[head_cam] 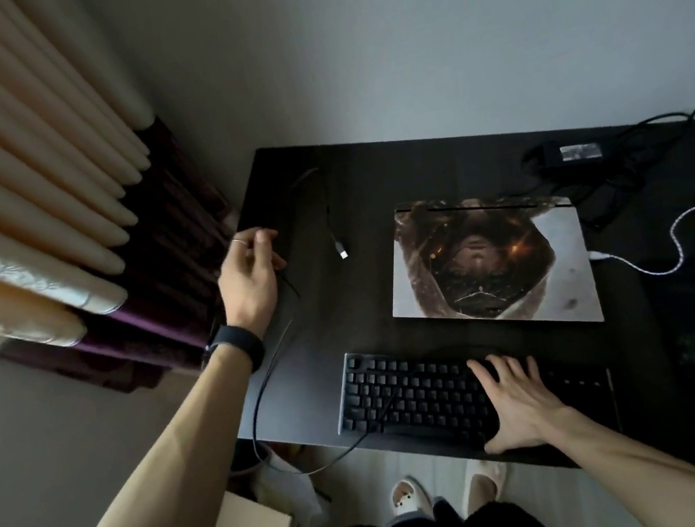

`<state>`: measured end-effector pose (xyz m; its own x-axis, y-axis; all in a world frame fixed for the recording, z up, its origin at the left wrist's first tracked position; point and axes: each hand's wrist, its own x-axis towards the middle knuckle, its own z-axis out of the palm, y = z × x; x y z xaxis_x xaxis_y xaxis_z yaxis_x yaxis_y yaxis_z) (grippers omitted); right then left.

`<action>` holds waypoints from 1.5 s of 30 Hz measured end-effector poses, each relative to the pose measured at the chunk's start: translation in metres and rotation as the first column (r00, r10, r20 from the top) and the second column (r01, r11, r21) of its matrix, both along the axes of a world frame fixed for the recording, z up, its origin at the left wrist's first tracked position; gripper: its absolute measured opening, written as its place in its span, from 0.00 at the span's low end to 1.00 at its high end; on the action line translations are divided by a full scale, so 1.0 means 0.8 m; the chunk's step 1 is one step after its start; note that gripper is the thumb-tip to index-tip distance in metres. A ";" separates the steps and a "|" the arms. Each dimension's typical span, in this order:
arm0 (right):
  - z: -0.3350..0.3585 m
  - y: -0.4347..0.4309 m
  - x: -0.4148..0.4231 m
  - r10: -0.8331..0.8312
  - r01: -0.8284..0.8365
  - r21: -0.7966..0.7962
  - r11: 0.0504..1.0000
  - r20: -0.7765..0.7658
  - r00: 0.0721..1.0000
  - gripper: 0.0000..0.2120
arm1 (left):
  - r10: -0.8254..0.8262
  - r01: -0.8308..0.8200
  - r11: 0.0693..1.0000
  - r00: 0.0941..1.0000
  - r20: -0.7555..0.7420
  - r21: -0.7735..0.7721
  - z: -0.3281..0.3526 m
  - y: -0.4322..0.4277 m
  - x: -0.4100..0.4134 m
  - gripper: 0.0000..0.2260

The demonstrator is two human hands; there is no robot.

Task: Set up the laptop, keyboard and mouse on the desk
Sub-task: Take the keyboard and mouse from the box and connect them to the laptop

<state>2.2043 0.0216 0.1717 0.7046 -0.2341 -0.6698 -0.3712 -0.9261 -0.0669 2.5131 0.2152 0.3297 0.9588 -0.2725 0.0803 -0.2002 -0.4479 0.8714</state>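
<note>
The closed laptop (490, 264) lies flat at centre right of the frame on the dark surface (368, 177), its picture-covered lid up, long axis running left to right with a slight clockwise tilt, hinge edge toward the wall. Just below it the black keyboard (409, 395) lies along the near edge, long axis also left to right; its right part is hard to make out in the dark. The right hand (519, 405) rests flat on the keys, fingers (481, 372) spread and holding nothing. A thin black cable (262, 397) loops off the keyboard's left end, over the surface edge and up to the left hand (249, 279), whose fingers (261, 237) curl loosely around it at upper left. The cable's plug (341, 249) lies free on the surface. No mouse can be made out. A power brick (566, 155) and white cord (657, 257) sit at the right.
</note>
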 end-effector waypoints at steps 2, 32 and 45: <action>-0.003 -0.007 -0.003 -0.033 0.033 0.000 0.999 0.020 0.999 0.67 | -0.082 0.084 0.995 0.996 -0.029 0.053 -0.009 0.007 -0.019 0.08; 0.124 -0.052 0.257 -0.906 0.488 0.854 -0.179 -0.337 0.257 0.09 | -0.178 0.477 0.681 0.843 -0.507 0.555 -0.100 0.029 -0.026 0.15; 0.116 -0.023 0.233 -0.886 0.459 0.861 0.219 -0.021 0.463 0.08 | -0.287 0.232 0.952 0.440 -0.851 -0.201 -0.085 -0.144 0.044 0.14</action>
